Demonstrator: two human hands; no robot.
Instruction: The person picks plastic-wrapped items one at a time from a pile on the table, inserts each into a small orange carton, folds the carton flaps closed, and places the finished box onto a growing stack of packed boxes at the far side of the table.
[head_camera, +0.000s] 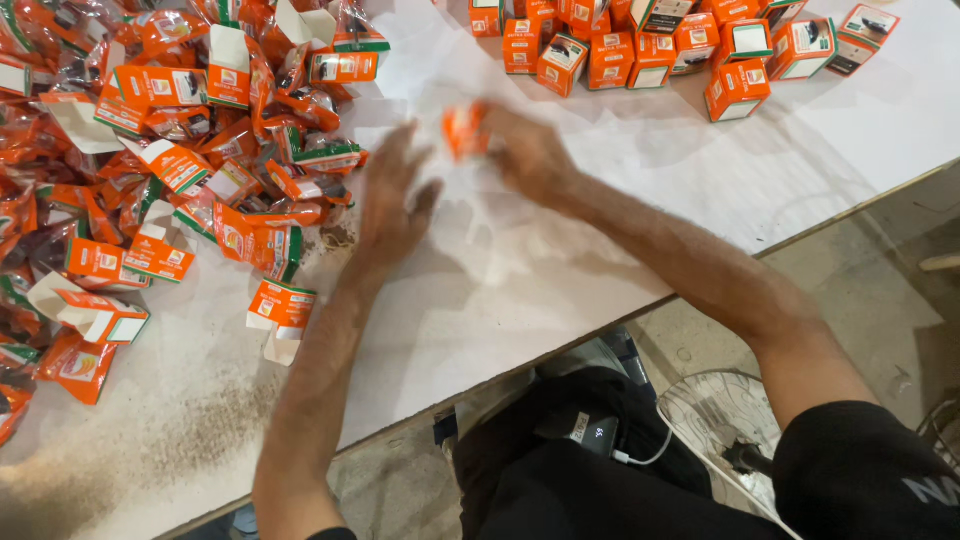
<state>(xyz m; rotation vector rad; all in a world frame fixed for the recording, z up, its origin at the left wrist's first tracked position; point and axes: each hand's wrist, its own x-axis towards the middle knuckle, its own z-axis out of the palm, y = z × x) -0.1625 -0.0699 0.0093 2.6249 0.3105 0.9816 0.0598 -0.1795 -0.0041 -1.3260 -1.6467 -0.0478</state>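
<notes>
My right hand (525, 150) is closed around a small orange packet or box (463, 128) above the white table (560, 260); motion blur hides its details. Just left of it, my left hand (392, 195) hovers over the table with its fingers spread and nothing in it. It sits at the edge of a heap of orange and white cartons and orange sachets (150, 150) that covers the table's left side.
Several closed orange boxes (650, 50) stand grouped at the table's far right. One open carton (280, 312) lies near my left forearm. Dark grit dusts the table's near left corner. Below the table edge are a fan grille (715, 415) and the floor.
</notes>
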